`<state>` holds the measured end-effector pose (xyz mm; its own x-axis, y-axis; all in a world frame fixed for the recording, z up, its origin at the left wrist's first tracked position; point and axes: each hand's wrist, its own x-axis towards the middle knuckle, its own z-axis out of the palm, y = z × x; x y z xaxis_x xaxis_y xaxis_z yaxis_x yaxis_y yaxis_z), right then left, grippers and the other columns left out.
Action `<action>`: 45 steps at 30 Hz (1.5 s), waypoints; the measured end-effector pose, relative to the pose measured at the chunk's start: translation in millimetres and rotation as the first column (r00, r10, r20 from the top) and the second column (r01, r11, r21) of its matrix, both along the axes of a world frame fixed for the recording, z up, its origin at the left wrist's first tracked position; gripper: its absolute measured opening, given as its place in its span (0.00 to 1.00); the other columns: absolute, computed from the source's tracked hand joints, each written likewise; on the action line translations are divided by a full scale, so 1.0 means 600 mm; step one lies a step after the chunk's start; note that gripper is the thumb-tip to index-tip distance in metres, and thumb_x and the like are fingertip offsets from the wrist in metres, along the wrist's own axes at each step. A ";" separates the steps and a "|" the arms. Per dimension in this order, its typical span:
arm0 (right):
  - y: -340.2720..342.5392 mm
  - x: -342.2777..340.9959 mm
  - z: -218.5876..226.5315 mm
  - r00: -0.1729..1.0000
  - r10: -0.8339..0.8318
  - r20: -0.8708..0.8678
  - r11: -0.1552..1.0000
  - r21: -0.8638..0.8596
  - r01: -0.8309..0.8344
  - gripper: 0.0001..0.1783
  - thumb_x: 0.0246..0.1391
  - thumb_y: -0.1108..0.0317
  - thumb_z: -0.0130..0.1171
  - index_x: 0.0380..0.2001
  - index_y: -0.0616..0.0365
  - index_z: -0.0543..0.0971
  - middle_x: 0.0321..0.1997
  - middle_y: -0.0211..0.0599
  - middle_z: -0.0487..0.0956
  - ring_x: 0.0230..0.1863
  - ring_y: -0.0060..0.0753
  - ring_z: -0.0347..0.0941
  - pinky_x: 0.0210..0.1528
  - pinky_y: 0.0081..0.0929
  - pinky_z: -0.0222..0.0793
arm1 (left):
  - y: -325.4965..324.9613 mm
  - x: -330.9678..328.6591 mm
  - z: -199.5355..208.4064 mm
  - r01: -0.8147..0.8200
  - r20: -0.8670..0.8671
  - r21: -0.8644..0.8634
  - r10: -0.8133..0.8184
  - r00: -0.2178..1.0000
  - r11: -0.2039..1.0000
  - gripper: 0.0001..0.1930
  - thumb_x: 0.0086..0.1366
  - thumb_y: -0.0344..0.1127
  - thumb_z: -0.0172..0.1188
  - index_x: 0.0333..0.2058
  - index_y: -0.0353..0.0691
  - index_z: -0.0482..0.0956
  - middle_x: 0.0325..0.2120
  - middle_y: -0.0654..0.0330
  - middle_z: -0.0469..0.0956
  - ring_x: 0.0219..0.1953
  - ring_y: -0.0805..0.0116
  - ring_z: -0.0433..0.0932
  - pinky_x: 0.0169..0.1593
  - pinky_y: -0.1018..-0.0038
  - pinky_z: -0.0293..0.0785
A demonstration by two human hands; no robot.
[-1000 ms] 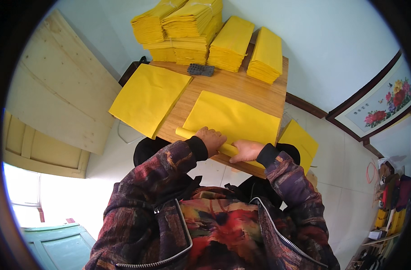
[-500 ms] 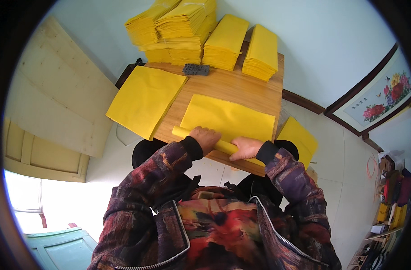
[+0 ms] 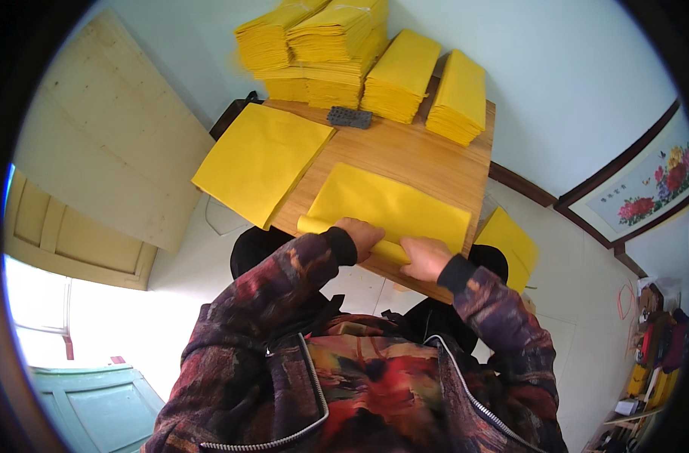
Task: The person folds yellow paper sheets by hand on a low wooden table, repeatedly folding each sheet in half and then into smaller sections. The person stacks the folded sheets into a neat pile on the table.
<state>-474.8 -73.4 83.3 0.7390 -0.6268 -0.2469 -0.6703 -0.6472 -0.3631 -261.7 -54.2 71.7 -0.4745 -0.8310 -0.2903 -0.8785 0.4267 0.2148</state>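
On the wooden table (image 3: 416, 155) in front of me lies a soft-looking yellow sheet (image 3: 397, 200), its near edge rolled or folded over. My left hand (image 3: 362, 238) is closed over this turned-in edge, with the fingers curled down on it. Just to its right, my right hand (image 3: 426, 258) grips the same edge, thumb side toward the left hand. Both hands partly cover the roll, and the fingertips beneath are hidden. Left of the sheet, another flat yellow sheet or thin pile (image 3: 265, 162) overhangs the table's edge.
Stacked yellow bundles (image 3: 333, 34) stand at the back, beside two separate folded piles (image 3: 401, 75) (image 3: 457, 98). A dark grey block with a bumpy surface (image 3: 349, 117) lies before them. More yellow material (image 3: 507, 245) hangs low at the right. Wooden boards (image 3: 110, 128) lean at the left.
The whole view has shifted, so the table sits further right and lower. My hands stay on the rolled edge; the right hand's fingers have turned inward, slightly closer to the left hand.
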 end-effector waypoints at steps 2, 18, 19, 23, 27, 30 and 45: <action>0.023 0.007 -0.006 0.998 -0.060 0.028 0.958 -0.280 0.066 0.19 0.41 0.61 0.64 0.31 0.63 0.73 0.31 0.52 0.77 0.36 0.56 0.75 0.38 0.46 0.70 | -0.022 0.010 0.000 0.106 -0.107 0.141 -0.091 0.990 0.984 0.14 0.50 0.38 0.62 0.37 0.43 0.76 0.31 0.51 0.80 0.38 0.50 0.79 0.41 0.56 0.74; 0.019 0.003 0.009 0.997 -0.062 -0.038 0.997 -0.050 0.060 0.18 0.42 0.62 0.65 0.32 0.64 0.75 0.34 0.48 0.81 0.38 0.54 0.78 0.39 0.47 0.72 | -0.039 0.017 0.014 0.130 -0.079 0.298 -0.111 0.991 0.946 0.20 0.47 0.41 0.67 0.40 0.42 0.77 0.32 0.49 0.80 0.40 0.48 0.79 0.42 0.58 0.74; 0.010 -0.001 0.012 0.999 -0.028 -0.041 0.993 0.114 0.032 0.18 0.42 0.63 0.65 0.32 0.64 0.74 0.33 0.48 0.81 0.38 0.54 0.78 0.38 0.47 0.72 | -0.033 0.014 0.020 0.118 -0.009 0.286 -0.121 0.993 0.951 0.19 0.48 0.40 0.67 0.40 0.43 0.77 0.32 0.49 0.80 0.40 0.48 0.78 0.42 0.58 0.74; -0.012 -0.012 0.019 0.989 0.008 0.147 0.956 0.290 -0.051 0.16 0.43 0.65 0.65 0.32 0.63 0.73 0.34 0.48 0.80 0.38 0.55 0.77 0.38 0.48 0.72 | -0.004 0.001 0.030 -0.003 0.023 -0.029 0.003 1.000 1.000 0.18 0.49 0.42 0.65 0.39 0.44 0.77 0.31 0.50 0.80 0.40 0.47 0.78 0.42 0.55 0.73; 0.026 -0.008 0.013 0.995 -0.079 -0.067 0.951 -0.303 0.055 0.20 0.44 0.63 0.65 0.37 0.65 0.73 0.36 0.51 0.79 0.41 0.57 0.75 0.40 0.48 0.70 | -0.018 0.012 0.028 0.027 -0.054 0.263 -0.013 0.998 0.965 0.16 0.50 0.40 0.63 0.38 0.42 0.77 0.32 0.49 0.81 0.40 0.48 0.79 0.43 0.57 0.74; 0.025 -0.005 0.014 0.996 -0.060 -0.059 0.971 -0.235 0.045 0.20 0.43 0.61 0.65 0.36 0.64 0.74 0.36 0.50 0.80 0.41 0.55 0.76 0.40 0.46 0.71 | -0.029 0.019 0.033 0.177 -0.276 0.455 -0.051 0.960 0.873 0.15 0.51 0.39 0.63 0.37 0.41 0.76 0.31 0.50 0.81 0.39 0.50 0.79 0.41 0.58 0.74; -0.006 -0.008 0.029 0.999 0.009 0.036 0.984 0.175 -0.015 0.20 0.40 0.64 0.65 0.34 0.66 0.74 0.34 0.53 0.79 0.38 0.53 0.77 0.39 0.41 0.72 | -0.006 0.014 0.044 0.026 0.019 -0.011 -0.026 1.000 1.000 0.13 0.50 0.37 0.66 0.34 0.42 0.76 0.30 0.52 0.80 0.40 0.51 0.79 0.40 0.57 0.73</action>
<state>-479.6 -77.1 100.9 0.7564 -0.5672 -0.3257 -0.6476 -0.5794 -0.4948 -253.0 -57.7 97.8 -0.4904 -0.8218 -0.2900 -0.8710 0.4514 0.1937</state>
